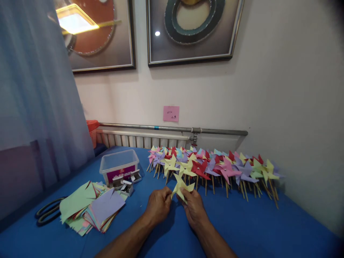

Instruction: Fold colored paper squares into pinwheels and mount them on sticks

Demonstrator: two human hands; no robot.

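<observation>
Hands meet over the blue table [242, 229]: left hand [158, 205] and right hand [194, 208] both pinch a yellow pinwheel [182, 186], seemingly tilted up-left, just before the pinwheel row [215, 166].

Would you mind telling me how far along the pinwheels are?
Done: a long row of finished pinwheels on sticks by the wall. In hand: both hands, left hand and right hand, hold a yellow pinwheel. Left: a stack of cut paper squares.

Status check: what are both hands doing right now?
Left hand and right hand both grip one yellow pinwheel. Finished pinwheels behind. Paper stack left. Nothing blocking.
</observation>
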